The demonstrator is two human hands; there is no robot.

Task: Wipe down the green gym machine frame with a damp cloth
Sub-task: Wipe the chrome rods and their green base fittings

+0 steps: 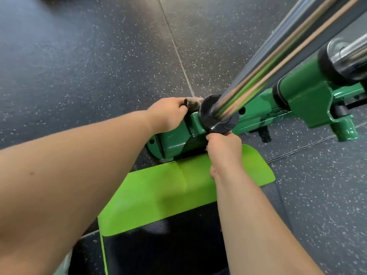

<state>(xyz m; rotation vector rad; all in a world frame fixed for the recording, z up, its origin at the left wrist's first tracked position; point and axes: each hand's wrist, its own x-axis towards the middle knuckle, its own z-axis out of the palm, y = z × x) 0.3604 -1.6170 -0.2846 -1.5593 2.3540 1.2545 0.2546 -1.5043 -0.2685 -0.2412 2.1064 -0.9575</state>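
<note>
Left grip [166, 114] pinching crumpled cloth [193, 103], glossy frame [176, 143]

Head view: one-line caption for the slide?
Left hand grips a brownish cloth against the green frame; right hand curls beside the black collar.

Reaching forward and down with both bare arms, hands near each other.
Gripping a cloth [193, 104] in the left hand [168, 115], fingers [183, 109] curled round it, knuckles up. Holding the right hand [224, 150] nearer and to the right, apart from the left, back up, fingers curled away underneath; cannot tell what they grip, if anything. Angled inward from lower left and lower right on bare forearms.
</note>
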